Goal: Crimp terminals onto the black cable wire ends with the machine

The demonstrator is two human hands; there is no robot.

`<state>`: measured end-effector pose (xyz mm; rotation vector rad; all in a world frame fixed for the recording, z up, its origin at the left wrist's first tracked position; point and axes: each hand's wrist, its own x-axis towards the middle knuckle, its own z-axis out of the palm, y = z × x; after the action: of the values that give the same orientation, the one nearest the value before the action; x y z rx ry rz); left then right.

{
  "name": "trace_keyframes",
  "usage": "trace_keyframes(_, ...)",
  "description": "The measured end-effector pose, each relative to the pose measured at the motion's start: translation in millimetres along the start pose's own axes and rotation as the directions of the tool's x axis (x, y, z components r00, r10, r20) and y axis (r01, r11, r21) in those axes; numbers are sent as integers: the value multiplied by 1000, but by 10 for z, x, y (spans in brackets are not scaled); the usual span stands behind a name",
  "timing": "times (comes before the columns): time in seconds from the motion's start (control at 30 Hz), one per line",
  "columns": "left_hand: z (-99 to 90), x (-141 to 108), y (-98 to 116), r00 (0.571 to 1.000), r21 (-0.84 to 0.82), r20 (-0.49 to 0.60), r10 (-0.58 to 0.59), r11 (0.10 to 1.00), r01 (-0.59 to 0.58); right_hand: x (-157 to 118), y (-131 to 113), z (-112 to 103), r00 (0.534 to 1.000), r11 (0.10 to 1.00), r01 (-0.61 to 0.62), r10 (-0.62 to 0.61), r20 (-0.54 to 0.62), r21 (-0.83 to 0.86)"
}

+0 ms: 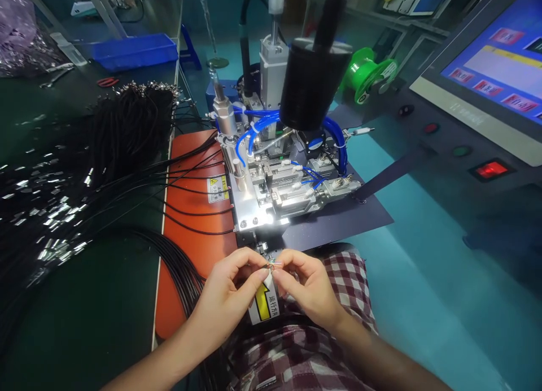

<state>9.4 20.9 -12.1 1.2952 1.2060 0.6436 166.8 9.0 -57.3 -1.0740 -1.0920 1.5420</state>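
Note:
In the head view, my left hand (231, 289) pinches a black cable near its stripped end. Thin coloured wires (276, 264) fan out from that end, and the fingertips of my right hand (309, 286) are closed on them. Both hands almost meet just in front of the metal assembly machine (292, 193). Beneath them lies a white label (271, 306) with a yellow arrow. A bundle of black cables (173, 261) passes beside my left wrist. Several single cables run across the orange plate (199, 222) to the machine's left edge.
A large pile of black cables (131, 120) with shiny ends covers the left table. Behind it are a blue tray (135, 51) and red-handled pliers (107, 82). A black cylindrical lamp or camera (313, 86) hangs over the machine. A green spool (366, 75) and a control screen (499, 64) stand right.

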Motion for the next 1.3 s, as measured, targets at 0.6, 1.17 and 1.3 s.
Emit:
trace_keyframes(0.6,58,82,11,976,-175,-7,-219,961,214,-30,6,-10,1000,990,-24,24,-7,-135)
trace_keyframes(1.17,70,65,27,959,-228,21,-283,932,280,6,-131,-65,992,956,116,-123,-11,-269)
trace_keyframes(1.3,64,64,-4,959,-233,29,-283,931,282,0,-109,-37,998,971,52,-60,-25,-232)
